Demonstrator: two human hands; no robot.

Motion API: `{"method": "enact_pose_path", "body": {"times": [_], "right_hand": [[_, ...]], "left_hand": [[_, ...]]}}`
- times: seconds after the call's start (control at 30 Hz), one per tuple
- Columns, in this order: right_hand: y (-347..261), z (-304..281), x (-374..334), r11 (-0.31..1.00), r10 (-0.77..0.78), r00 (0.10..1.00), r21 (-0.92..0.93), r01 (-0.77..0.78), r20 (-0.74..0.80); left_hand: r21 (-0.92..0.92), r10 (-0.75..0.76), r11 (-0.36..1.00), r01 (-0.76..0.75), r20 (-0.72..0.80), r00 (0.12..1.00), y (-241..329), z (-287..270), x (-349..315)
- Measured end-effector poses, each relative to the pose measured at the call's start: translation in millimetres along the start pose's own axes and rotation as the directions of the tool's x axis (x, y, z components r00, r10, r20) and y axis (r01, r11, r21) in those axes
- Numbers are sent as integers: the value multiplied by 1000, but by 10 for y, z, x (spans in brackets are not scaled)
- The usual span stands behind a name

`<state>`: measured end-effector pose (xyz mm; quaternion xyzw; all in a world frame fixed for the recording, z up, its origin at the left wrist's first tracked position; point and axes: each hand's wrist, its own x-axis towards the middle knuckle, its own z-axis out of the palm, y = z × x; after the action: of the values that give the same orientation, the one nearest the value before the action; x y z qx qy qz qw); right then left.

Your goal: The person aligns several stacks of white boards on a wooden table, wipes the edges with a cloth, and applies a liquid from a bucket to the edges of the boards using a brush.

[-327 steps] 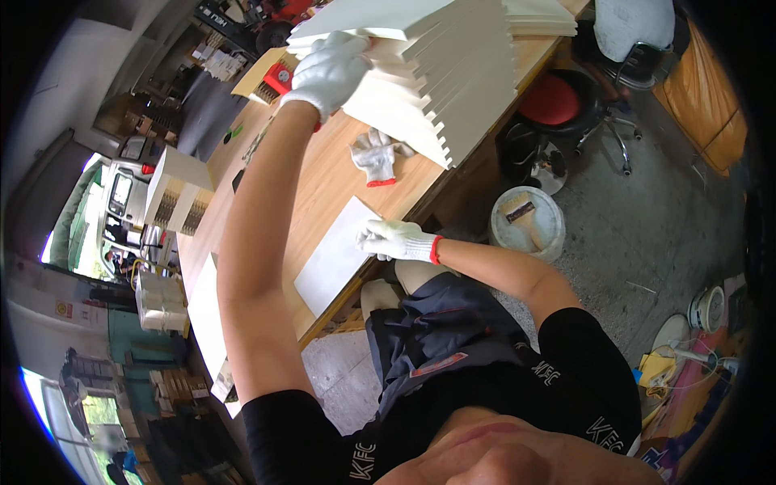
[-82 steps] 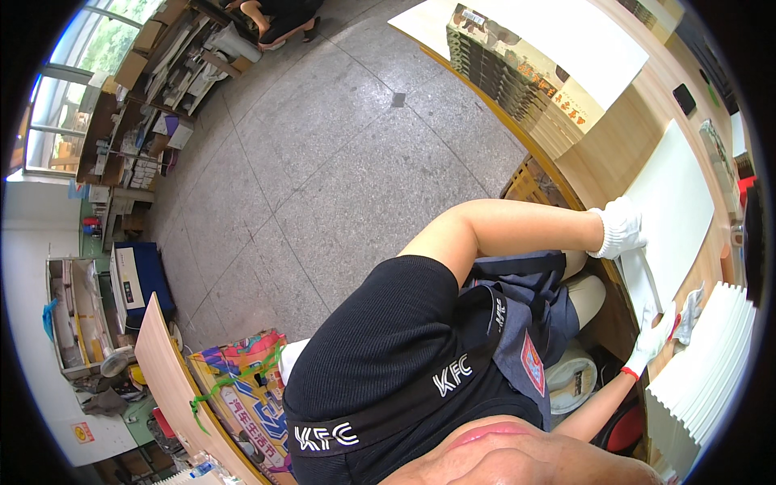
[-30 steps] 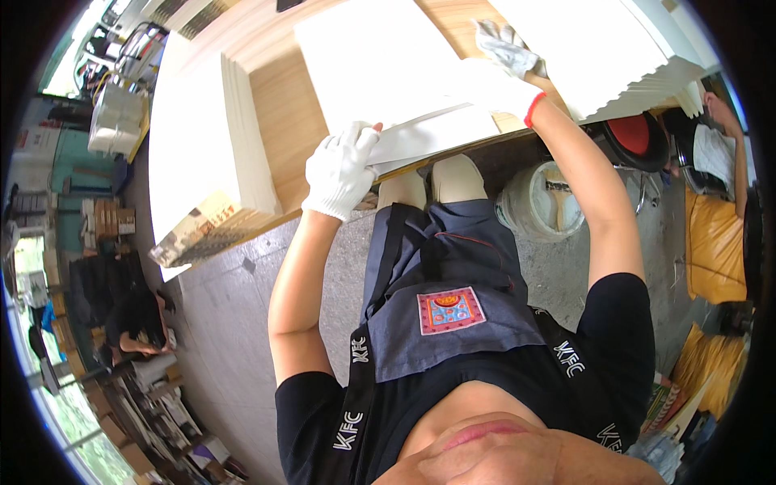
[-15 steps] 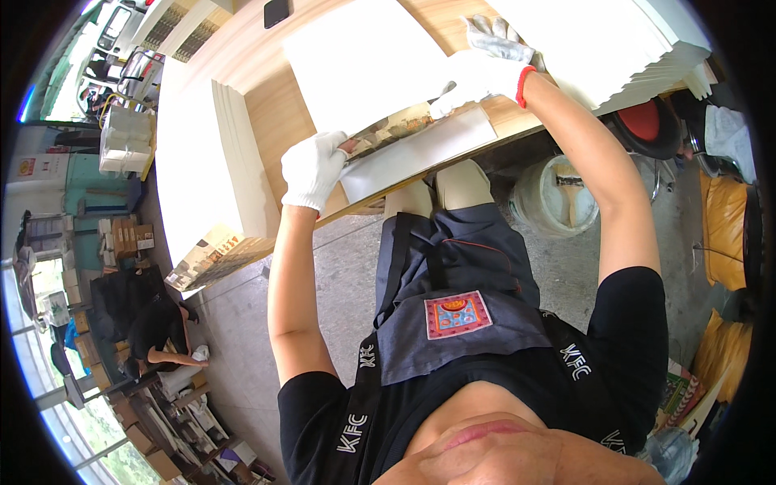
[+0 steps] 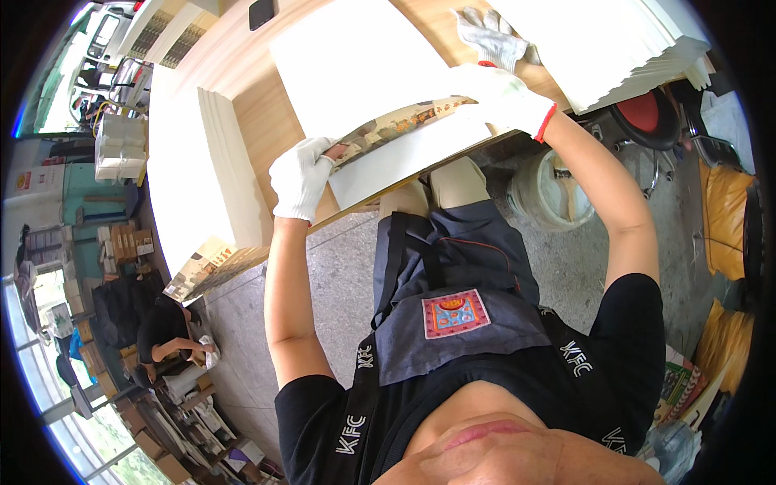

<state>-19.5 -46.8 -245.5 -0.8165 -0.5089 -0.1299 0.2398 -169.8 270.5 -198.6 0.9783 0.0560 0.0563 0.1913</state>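
Note:
A large white sheet point(image 5: 356, 61) lies on the wooden table, and its near edge shows a printed, multicoloured strip point(image 5: 396, 125) that bows upward. My left hand point(image 5: 299, 178), in a white knitted glove, is closed on the strip's left end, with a bare fingertip showing. My right hand point(image 5: 509, 101), gloved with a red cuff, closes on the strip's right end; glare partly hides its fingers. Under the strip, along the table edge, is a plain white sheet point(image 5: 404, 158). Just beyond my right hand lies a loose grey-white glove point(image 5: 493, 36).
Stacks of white sheets stand left point(image 5: 214, 162) and right point(image 5: 606, 48) on the table. A dark phone point(image 5: 261, 13) lies at the far side. Below the table edge are a whitish bucket with a brush point(image 5: 550, 190) and a red-and-black stool point(image 5: 643, 117). Another person point(image 5: 166, 335) bends down at left.
My right hand has moved nearer and to the right, to the strip's end. The printed strip now arches up more. The loose glove has come fully into sight.

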Motion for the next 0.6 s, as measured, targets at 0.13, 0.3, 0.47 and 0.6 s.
{"method": "enact_pose_path", "body": {"times": [0.13,0.3,0.47,0.6], "right_hand": [[-105,-52,183,979,123,992,166,-121,-1],[-30,23,246,879,401,907,222,-421,129],[89,141,189,869,406,910,272,-414,86],[162,285,116,869,413,910,292,-400,19]], "left_hand": [[-47,-74,996,76,49,996,-8,-50,26],[-166,-116,978,126,65,991,-143,43,119],[-91,-143,984,153,109,984,-147,64,179],[-54,-173,981,185,174,969,-102,52,228]]}}
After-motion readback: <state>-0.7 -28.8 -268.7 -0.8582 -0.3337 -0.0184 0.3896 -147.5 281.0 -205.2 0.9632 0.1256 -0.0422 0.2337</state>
